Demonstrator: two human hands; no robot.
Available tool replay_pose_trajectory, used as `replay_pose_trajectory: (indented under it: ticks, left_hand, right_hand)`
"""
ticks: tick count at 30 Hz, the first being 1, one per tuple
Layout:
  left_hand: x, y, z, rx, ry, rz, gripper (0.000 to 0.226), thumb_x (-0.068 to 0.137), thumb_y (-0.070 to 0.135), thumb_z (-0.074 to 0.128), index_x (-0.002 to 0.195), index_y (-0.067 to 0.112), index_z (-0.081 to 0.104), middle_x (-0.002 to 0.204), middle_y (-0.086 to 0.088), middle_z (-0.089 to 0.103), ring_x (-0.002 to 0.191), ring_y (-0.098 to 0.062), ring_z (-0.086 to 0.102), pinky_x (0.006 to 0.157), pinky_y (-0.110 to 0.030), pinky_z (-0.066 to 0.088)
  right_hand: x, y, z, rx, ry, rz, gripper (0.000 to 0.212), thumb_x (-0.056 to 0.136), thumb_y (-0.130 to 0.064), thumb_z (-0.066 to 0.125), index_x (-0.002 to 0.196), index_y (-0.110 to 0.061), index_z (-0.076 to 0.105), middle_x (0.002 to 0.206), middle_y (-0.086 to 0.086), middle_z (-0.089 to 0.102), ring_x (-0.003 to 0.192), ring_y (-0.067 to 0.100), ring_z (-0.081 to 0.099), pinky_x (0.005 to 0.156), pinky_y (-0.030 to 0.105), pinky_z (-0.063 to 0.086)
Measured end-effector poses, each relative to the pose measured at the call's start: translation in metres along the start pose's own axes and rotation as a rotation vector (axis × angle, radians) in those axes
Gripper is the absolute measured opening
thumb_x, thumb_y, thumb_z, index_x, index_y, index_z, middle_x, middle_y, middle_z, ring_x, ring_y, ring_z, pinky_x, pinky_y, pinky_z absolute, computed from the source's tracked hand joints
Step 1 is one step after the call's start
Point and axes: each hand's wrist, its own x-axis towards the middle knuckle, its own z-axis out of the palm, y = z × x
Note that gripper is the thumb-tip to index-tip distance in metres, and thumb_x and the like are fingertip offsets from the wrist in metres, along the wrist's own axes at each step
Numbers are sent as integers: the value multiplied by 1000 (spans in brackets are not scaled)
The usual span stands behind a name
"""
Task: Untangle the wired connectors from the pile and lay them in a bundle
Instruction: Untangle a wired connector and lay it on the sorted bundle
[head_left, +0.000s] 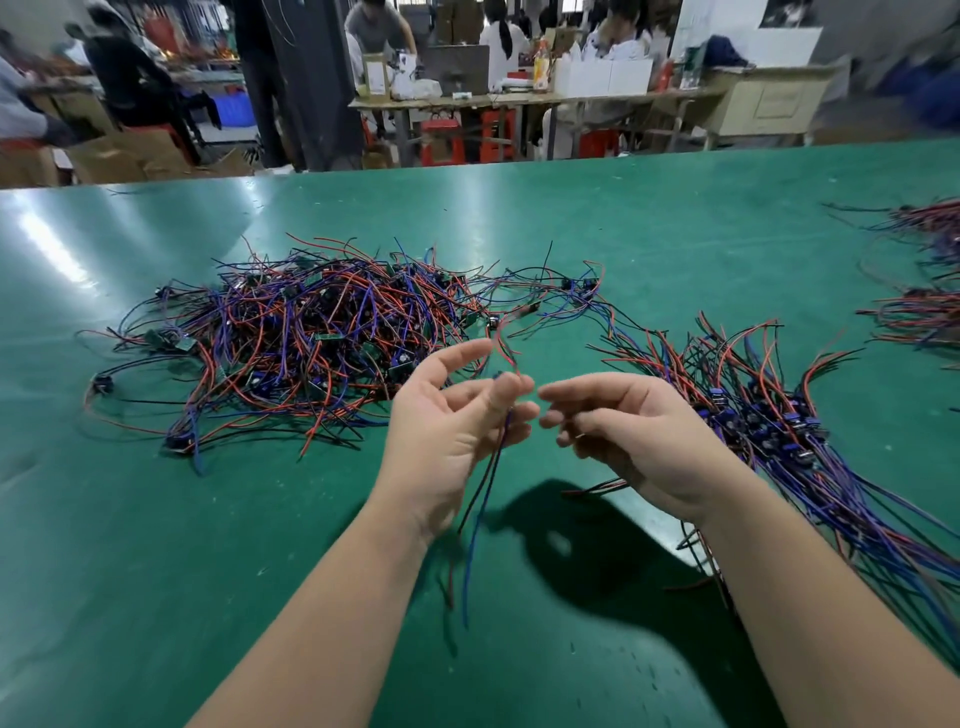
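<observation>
Two bare forearms reach in from the near edge over a green table (156, 545). On the left, the left hand (457, 426) is turned palm up, its thumb pressed against curled fingers to pinch a few thin wires (484, 499), blue, black and red, whose loose ends dangle towards the near edge. On the right, the right hand (644, 441) has loosely curled fingers whose tips almost meet the left hand's. Red and black wire ends show beneath it, but I cannot tell whether it holds them. To the right of that hand lies the bundle (769, 415), wires roughly aligned and running from near right to further left. Above the left hand's pinch, a red strand climbs towards a small black connector (493, 321) at the right edge of the pile (311, 338), a wide tangle filling the left middle of the table. That strand looks caught among its neighbours, so a firm pull would likely drag several pieces along, tighten the knot, or strain a wire at its connector. More bundles (919, 312) lie at the far right. Beyond the table, people (498, 36) work at benches.
</observation>
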Motion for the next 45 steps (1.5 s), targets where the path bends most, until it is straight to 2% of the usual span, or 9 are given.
replay_pose_trajectory:
  ticks: [2,4,14,22,28,34,37,40,45]
  left_hand:
    - [-3,-5,3,109,-88,-21,59,55,27,77,106,14,51,70,-6,73,55,-14,68,54,-25,54]
    - [-7,-10,5,179,-149,-71,56,57,23,75,105,13,48,68,-6,72,58,-14,69,53,-24,54]
    - [-13,-21,5,439,-270,-390,12,86,4,66,93,14,66,70,0,66,62,-10,68,59,-22,56]
    - [-20,-24,4,595,-466,-493,4,84,13,72,84,17,73,70,-2,66,66,-18,61,72,-33,51]
    - [-20,-15,5,544,-449,-406,17,93,23,59,102,18,72,66,15,61,59,2,49,57,-14,37]
    - [-16,-4,2,177,-484,-441,14,77,25,73,89,20,76,64,11,61,56,1,51,55,-11,40]
    - [-13,4,0,-91,-430,-371,31,54,29,90,82,25,78,72,5,69,64,-5,68,50,-14,51]
    - [-10,7,0,-279,-293,-305,44,35,35,96,75,27,77,76,3,73,67,-12,72,44,-20,52]
    - [-6,-3,9,-209,-21,-195,32,35,35,88,63,28,74,65,6,69,57,-6,68,42,-15,47]
  right_hand:
    - [2,3,4,86,7,36,15,80,-6,62,90,-10,73,74,2,70,59,10,55,54,17,41]
    - [3,4,6,133,8,70,20,69,-21,67,83,-9,76,70,4,67,59,11,51,56,20,39]
    - [11,-3,-19,114,405,106,7,76,-6,68,71,-4,63,54,0,64,44,6,52,40,13,38]
    - [7,-9,-43,140,685,-21,11,78,-2,72,71,-9,66,53,-2,66,44,8,60,37,13,37]
    - [7,-11,-47,210,754,-70,23,86,-17,68,68,-12,55,47,-3,60,41,8,59,34,12,33]
    - [14,-7,-39,275,618,87,39,103,-34,34,87,-8,59,63,7,67,50,13,66,40,14,44]
    - [10,-2,-30,118,489,128,13,92,-18,59,97,-6,62,67,5,70,50,14,65,41,16,46]
    - [6,2,-19,-47,250,63,35,67,-8,78,99,-2,66,65,3,68,49,14,61,41,17,42]
    - [5,7,6,-20,7,-91,24,59,-9,81,80,-21,77,65,1,67,53,12,58,48,19,42]
